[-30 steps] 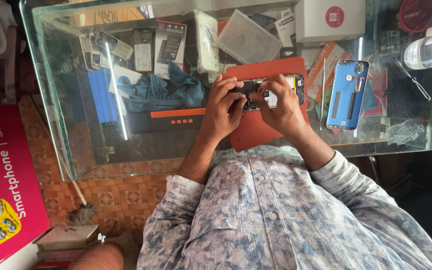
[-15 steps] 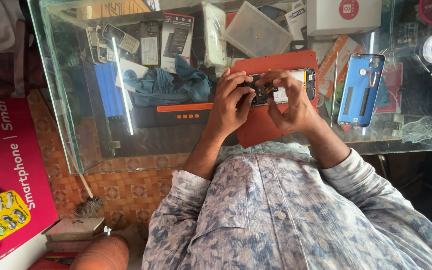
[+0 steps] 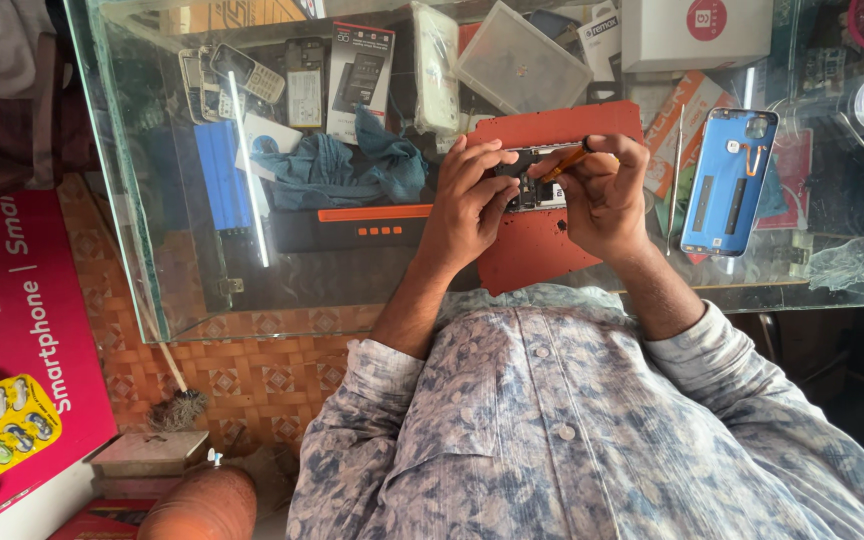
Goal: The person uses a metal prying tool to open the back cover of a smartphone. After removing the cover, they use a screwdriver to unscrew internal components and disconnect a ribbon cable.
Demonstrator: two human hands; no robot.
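Evidently an opened phone lies on the red mat atop the glass counter. The left hand pins its edge with curled fingers; the right hand pinches an orange-handled tool, tip in the circuitry. This looks like mid-repair probing, calling for small, steady tip movement. A blue back cover lies just beside.

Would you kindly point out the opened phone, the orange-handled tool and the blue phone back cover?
opened phone (image 3: 530, 188), head view, exposed board.
orange-handled tool (image 3: 564, 164), head view, handle.
blue phone back cover (image 3: 728, 180), head view, middle of the panel.
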